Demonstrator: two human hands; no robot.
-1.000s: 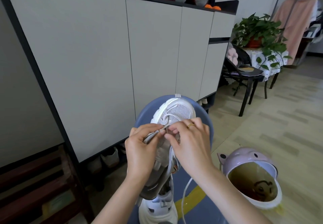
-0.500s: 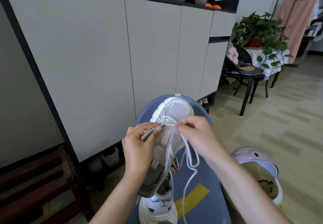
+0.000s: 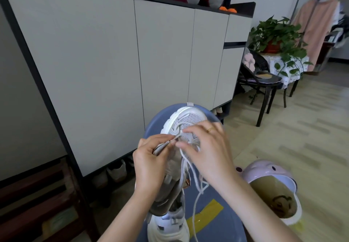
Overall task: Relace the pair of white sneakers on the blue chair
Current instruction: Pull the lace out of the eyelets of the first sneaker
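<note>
A white sneaker (image 3: 190, 119) with a mesh toe stands on the blue chair (image 3: 217, 217), toe pointing away from me. My left hand (image 3: 151, 164) grips its left side and pinches the eyelet flap near the toe. My right hand (image 3: 205, 147), a gold ring on one finger, pinches the white lace (image 3: 196, 183) at the lowest eyelets. Loose lace hangs in loops under my right wrist down to the seat. A second white sneaker (image 3: 168, 226) lies on the seat below, partly hidden by the first.
A grey cabinet (image 3: 105, 68) stands close behind the chair, with shoes under it. A lilac pot (image 3: 272, 185) sits on the floor at the right. Farther right are a black chair (image 3: 264, 83), a potted plant (image 3: 277, 34) and a clothes rack (image 3: 317, 24). Yellow tape (image 3: 205, 213) marks the seat.
My right hand pulled the lace out to the right half a second ago, then came back to the eyelets near the toe. My left hand kept its grip on the sneaker.
</note>
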